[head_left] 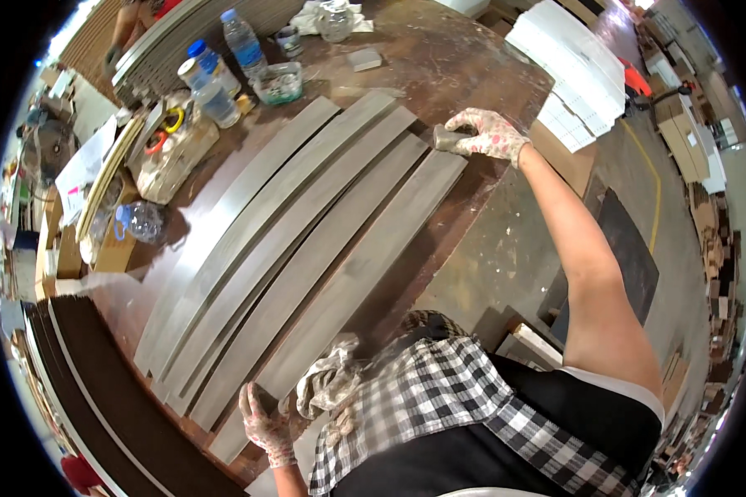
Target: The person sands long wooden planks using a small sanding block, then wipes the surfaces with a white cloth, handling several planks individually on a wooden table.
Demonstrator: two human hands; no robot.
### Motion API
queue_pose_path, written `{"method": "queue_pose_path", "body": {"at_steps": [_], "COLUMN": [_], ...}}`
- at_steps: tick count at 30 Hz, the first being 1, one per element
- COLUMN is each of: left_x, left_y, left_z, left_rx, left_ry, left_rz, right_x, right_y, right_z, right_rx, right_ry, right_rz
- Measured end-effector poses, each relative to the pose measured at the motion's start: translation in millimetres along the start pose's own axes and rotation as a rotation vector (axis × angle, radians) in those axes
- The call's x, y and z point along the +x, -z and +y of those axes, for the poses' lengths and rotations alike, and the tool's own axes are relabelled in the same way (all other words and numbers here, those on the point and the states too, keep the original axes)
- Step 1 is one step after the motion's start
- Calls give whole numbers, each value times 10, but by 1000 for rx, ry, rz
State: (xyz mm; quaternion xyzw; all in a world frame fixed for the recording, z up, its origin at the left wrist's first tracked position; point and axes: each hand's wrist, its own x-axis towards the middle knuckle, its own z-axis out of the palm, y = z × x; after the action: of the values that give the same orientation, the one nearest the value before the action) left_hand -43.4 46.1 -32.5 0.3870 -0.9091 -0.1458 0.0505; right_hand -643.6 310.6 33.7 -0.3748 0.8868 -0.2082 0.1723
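Observation:
Several long grey boards [307, 240] lie side by side across a brown table [452, 54]. My right hand [489, 135], in a white glove with reddish patches, is at the far right end of the nearest board. Its fingers are closed around a small grey block that looks like a sanding sponge [448, 139]. At the near left end of the same board is my left hand [267, 428], gloved alike. Its fingers are stretched out and touch the board's end, with thumb and fingers apart. A crumpled whitish cloth [331, 381] lies between my body and the boards.
Plastic bottles [242, 43], a clear tub [278, 84] and a small pale block [364, 59] stand at the back. Scissors [164, 132] lie on a wrapped bundle at left. Dark stacked panels [116, 381] rise at lower left. White sheets [568, 70] are stacked at right.

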Motion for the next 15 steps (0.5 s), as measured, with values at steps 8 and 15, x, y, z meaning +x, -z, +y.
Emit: {"method": "queue_pose_path", "body": {"at_steps": [8,15], "left_x": [36,77], "left_y": [-109,-216], "left_z": [-89,-162], "left_rx": [-2,-33], "left_ry": [-32,-10], "left_rz": [40,79], "right_x": [-767,-893], "right_y": [-193,-1431], "right_z": [365,-314], "right_rx": [129,-81], "right_ry": [-14,69], "right_rz": [220,676]}}
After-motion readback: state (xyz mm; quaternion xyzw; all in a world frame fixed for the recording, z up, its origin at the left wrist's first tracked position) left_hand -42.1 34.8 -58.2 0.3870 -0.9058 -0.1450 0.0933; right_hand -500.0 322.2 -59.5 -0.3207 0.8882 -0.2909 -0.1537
